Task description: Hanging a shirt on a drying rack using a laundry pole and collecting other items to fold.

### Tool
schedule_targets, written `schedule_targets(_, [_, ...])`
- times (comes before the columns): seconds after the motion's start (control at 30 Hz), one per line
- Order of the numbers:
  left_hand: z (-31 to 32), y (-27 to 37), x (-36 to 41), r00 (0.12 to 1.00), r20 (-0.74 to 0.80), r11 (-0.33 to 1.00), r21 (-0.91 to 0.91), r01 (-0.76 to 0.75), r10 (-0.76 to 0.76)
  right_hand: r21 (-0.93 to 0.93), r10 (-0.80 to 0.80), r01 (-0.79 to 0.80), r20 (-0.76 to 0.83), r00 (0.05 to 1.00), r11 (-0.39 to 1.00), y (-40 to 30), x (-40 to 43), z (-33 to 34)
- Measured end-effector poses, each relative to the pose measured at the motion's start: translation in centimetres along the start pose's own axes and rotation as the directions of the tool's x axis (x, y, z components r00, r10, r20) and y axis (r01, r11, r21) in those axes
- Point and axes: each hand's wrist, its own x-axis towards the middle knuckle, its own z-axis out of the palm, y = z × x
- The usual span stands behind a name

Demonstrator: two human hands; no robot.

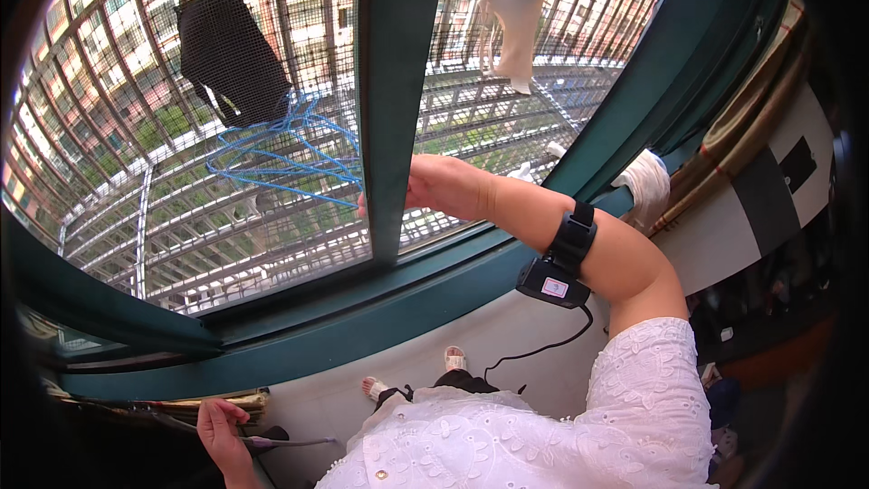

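Observation:
My right hand (445, 183) reaches through the window opening and passes behind the green upright frame (397, 102). Its fingertips show faintly through the mesh screen (319, 27), close to several blue clothes hangers (285, 156). The upright hides most of the fingers, so their grip is unclear. Down at the lower left, my left hand (224, 431) has its fingers curled around a thin grey rod (299, 442) with a purple section. Outside hang a black garment (231, 54), beyond the mesh, and a pale beige garment (519, 13), in the opening.
Metal security bars (142, 231) enclose the space outside. A green sill (326, 333) runs below the window. White cloth (645, 183) and a checked curtain (740, 109) are at the right. A cabled black device (553, 282) is strapped to my right forearm. My sandalled feet (455, 357) stand below.

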Motion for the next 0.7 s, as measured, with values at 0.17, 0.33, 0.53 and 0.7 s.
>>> schedule_targets(0.17, [7.1, 1.2, -1.0, 0.99, 0.113, 0.996, -0.053, -0.073, 0.079, -0.943, 0.005, -0.206, -0.214, 0.977, -0.261, 4.3, -5.6, -9.5])
schedule_targets(0.33, [15.0, 3.8, -2.6, 0.923, 0.319, 0.969, 0.047, -0.241, 0.214, -0.927, 0.195, -0.09, -0.17, 0.966, -0.364, 7.5, -8.1, -13.7])
schedule_targets(0.53, [21.1, 8.0, -2.6, 0.878, 0.299, 0.893, 0.141, -0.427, 0.373, -0.881, -0.396, 0.27, 0.105, 0.912, 0.389, 2.2, -15.6, -12.4])
schedule_targets(0.7, [23.3, 10.5, 0.5, 0.827, 0.346, 0.834, 0.178, -0.522, 0.443, -0.27, -0.116, 0.051, -0.23, 0.966, 0.962, -2.5, -28.9, -14.4])
